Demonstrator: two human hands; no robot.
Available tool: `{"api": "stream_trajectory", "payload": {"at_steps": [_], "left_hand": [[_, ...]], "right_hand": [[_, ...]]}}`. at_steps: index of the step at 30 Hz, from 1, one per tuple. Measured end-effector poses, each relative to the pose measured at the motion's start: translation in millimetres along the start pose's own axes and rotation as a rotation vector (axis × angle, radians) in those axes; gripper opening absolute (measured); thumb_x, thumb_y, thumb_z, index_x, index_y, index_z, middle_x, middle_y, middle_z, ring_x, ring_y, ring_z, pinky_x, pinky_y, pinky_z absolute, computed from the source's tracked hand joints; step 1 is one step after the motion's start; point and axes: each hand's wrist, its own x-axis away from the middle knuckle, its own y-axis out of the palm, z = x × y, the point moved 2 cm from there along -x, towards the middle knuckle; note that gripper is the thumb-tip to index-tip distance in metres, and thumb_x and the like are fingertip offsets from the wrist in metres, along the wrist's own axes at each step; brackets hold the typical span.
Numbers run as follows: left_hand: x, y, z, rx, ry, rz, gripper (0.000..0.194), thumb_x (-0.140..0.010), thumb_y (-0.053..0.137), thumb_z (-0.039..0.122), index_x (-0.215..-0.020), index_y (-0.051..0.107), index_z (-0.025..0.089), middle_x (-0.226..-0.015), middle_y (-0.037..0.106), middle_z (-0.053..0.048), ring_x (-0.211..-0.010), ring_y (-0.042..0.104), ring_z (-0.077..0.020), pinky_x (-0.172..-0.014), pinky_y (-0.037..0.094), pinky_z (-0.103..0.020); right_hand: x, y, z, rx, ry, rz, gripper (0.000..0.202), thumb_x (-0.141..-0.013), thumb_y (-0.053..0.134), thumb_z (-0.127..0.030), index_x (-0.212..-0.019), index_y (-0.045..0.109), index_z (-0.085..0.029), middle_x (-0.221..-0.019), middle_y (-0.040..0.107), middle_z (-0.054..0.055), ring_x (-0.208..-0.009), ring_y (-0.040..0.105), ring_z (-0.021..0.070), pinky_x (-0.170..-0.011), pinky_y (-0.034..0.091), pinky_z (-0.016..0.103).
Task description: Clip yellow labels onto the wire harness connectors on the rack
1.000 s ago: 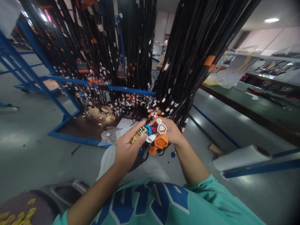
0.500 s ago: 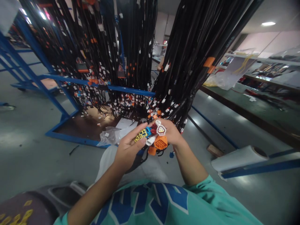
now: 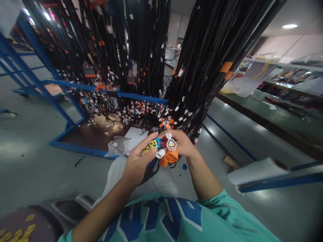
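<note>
My left hand (image 3: 140, 156) is closed, thumb and fingers pinching a yellow-and-blue connector (image 3: 153, 144). Dark red wires (image 3: 164, 141) run from its blue end towards my right hand (image 3: 184, 143). That hand is curled behind a cluster of connectors: a white-rimmed one (image 3: 171, 144), a small white one (image 3: 168, 135), a white tubular one (image 3: 160, 153) and an orange one (image 3: 171, 156). Its fingertips are hidden behind the cluster. Below, a small blue connector (image 3: 185, 166) dangles.
Thick bundles of black wire harnesses (image 3: 196, 60) hang in front on a blue frame cart (image 3: 141, 96). A clear plastic bag (image 3: 118, 147) lies on its base. At right are a roll of film (image 3: 257, 170) and a long workbench (image 3: 277, 111).
The white-rimmed and orange connectors have shifted slightly left and turned a little in my right hand. My left hand keeps its pinch on the yellow-and-blue connector.
</note>
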Motion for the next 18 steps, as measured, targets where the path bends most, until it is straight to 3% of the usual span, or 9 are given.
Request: {"api": "stream_trajectory", "payload": {"at_steps": [2, 4, 6, 9, 15, 18], "left_hand": [[1, 1.5, 6, 0.065, -0.09, -0.011, 0.047, -0.066, 0.071, 0.026, -0.113, 0.064, 0.023, -0.096, 0.067, -0.002, -0.069, 0.057, -0.0105, -0.056, 0.043, -0.018], [1, 3.7, 11, 0.149, -0.203, -0.057, 0.056, -0.06, 0.072, 0.021, -0.115, 0.06, 0.024, -0.078, 0.062, 0.002, -0.049, 0.043, -0.0037, -0.04, 0.029, -0.014], [0, 6.4, 14, 0.233, -0.33, -0.147, 0.062, -0.057, 0.072, 0.018, -0.116, 0.055, 0.025, -0.064, 0.053, 0.006, -0.039, 0.028, -0.0002, -0.036, 0.017, -0.014], [-1, 9.7, 16, 0.306, -0.439, -0.27, 0.062, -0.057, 0.072, 0.017, -0.114, 0.05, 0.025, -0.056, 0.045, 0.009, -0.035, 0.018, 0.0015, -0.035, 0.012, -0.014], [0, 13.6, 19, 0.327, -0.34, -0.249, 0.056, -0.062, 0.074, 0.032, -0.111, 0.05, 0.023, -0.061, 0.049, 0.006, -0.036, 0.024, 0.001, -0.037, 0.014, -0.015], [-1, 14.2, 15, 0.232, -0.243, -0.148, 0.048, -0.062, 0.073, 0.037, -0.104, 0.056, 0.02, -0.057, 0.048, 0.006, -0.037, 0.025, -0.0003, -0.036, 0.012, -0.014]], "right_hand": [[1, 0, 0, 0.008, -0.113, 0.002, 0.02, -0.076, 0.067, -0.034, -0.081, 0.066, -0.014, -0.077, 0.069, 0.005, -0.069, 0.065, 0.0147, -0.063, 0.05, 0.022], [1, 1, 1, 0.005, -0.216, 0.003, 0.02, -0.079, 0.065, -0.034, -0.084, 0.066, -0.015, -0.082, 0.07, 0.006, -0.074, 0.067, 0.015, -0.067, 0.051, 0.022], [1, 1, 1, 0.008, -0.287, -0.007, 0.022, -0.081, 0.063, -0.036, -0.085, 0.066, -0.015, -0.082, 0.071, 0.007, -0.075, 0.067, 0.015, -0.068, 0.051, 0.022], [1, 1, 3, 0.006, -0.312, -0.004, 0.024, -0.082, 0.061, -0.039, -0.086, 0.066, -0.016, -0.081, 0.071, 0.008, -0.074, 0.068, 0.0151, -0.067, 0.052, 0.022], [0, -1, 2, -0.046, -0.235, 0.045, 0.038, -0.079, 0.058, -0.053, -0.078, 0.066, -0.015, -0.076, 0.07, 0.007, -0.072, 0.068, 0.0154, -0.066, 0.053, 0.021], [1, -1, 3, -0.044, -0.157, 0.053, 0.042, -0.078, 0.058, -0.057, -0.076, 0.066, -0.015, -0.074, 0.07, 0.006, -0.072, 0.068, 0.0158, -0.065, 0.052, 0.022]]}}
